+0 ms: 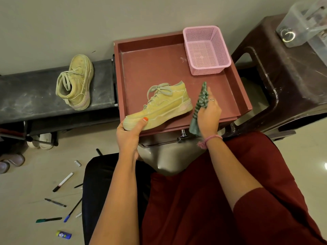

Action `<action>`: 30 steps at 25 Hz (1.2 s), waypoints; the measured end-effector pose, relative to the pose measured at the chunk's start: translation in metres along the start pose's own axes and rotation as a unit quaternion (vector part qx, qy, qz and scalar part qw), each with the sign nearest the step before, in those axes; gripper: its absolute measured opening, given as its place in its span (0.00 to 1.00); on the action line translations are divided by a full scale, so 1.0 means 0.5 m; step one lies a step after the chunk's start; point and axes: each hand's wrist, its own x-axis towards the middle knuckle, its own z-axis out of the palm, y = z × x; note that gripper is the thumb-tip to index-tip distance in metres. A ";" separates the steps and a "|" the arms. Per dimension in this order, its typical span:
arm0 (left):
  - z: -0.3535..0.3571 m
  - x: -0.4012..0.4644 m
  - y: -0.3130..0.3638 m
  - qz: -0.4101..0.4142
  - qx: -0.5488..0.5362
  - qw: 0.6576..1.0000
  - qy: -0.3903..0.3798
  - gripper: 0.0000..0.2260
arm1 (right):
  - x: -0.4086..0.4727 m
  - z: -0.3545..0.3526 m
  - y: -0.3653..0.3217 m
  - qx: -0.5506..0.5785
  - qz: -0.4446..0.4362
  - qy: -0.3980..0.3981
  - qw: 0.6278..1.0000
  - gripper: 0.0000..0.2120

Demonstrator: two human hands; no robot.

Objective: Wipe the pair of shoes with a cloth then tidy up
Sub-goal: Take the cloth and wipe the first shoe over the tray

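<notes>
At the near edge of the red tray (235,96), the left hand (130,137) is gripping the toe of a yellow shoe (159,107) lying inside it, while the right hand (208,112) is clutching a green cloth (200,103) just beside the heel. A pink basket (206,50) is sitting in the tray's far corner, and the second shoe (76,82) is resting on the dark bench (26,96) left of the tray.

warm, even indoor light fills the scene, fairly bright, with soft shadows. a glare spot sits on the glossy cream tiled floor (325,166) at the right edge, and a bright ring glints on the clear plastic container (300,23). wide-angle distortion bends the edges; focus stays mostly sharp.
</notes>
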 end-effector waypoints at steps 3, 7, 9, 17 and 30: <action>0.008 -0.005 0.000 0.004 0.002 1.000 0.005 0.23 | -0.037 0.054 -0.015 -0.005 -0.028 -0.078 0.997 0.28; 0.015 -0.009 -0.009 0.021 0.014 1.000 0.017 0.28 | -0.101 0.080 -0.027 -0.032 -0.116 -0.102 0.987 0.36; 0.016 -0.004 -0.011 0.026 0.025 0.999 0.015 0.29 | -0.112 0.075 -0.014 -0.075 -0.171 -0.118 0.975 0.37; 0.013 -0.006 -0.015 0.045 0.052 0.998 0.007 0.26 | 0.017 0.074 -0.039 -0.096 -0.045 -0.123 0.987 0.32; 0.017 -0.014 -0.010 0.048 0.058 0.997 0.006 0.31 | 0.009 0.056 -0.089 -0.200 -0.149 -0.148 0.957 0.32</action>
